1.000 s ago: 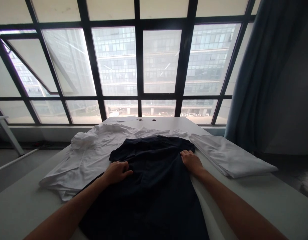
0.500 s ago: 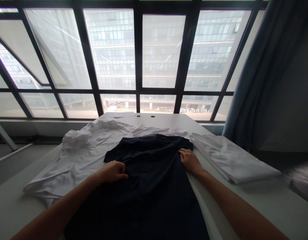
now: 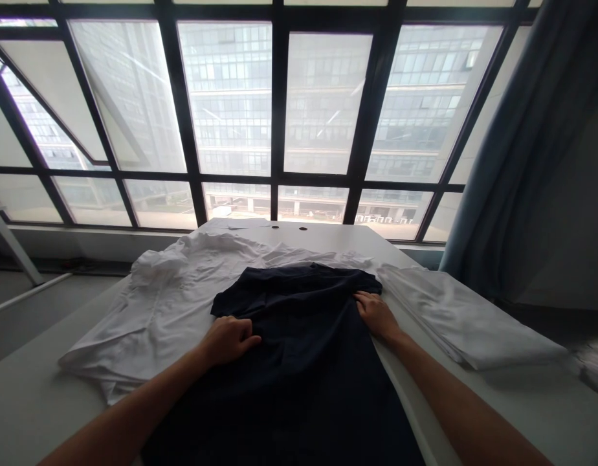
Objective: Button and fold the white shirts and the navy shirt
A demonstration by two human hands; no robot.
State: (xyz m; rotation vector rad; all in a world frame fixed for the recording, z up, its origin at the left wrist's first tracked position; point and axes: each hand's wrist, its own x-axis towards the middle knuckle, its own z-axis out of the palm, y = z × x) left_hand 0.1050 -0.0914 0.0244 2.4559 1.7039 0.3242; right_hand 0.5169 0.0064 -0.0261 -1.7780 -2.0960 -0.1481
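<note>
On the white table (image 3: 328, 239), the dark garment (image 3: 299, 382) is lying with its length pointing toward the window (image 3: 323, 103), between the left hand (image 3: 230, 340), fingers curled, and the right hand (image 3: 378, 316), fingers looser, both touching its sides, though whether they are pinching cloth, one cannot tell.

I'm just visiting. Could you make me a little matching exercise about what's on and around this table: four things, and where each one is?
Things
1. Navy garment
2. Folded white cloth
3. Blue-grey curtain
4. Rumpled white cloth

Places
A. Hanging beside the windows
B. On the table, spread to the left of the garment and beyond it
C. Touched by the left hand and the right hand
D. On the table, to the right of the garment

Right pairs: 1-C, 2-D, 3-A, 4-B
</note>
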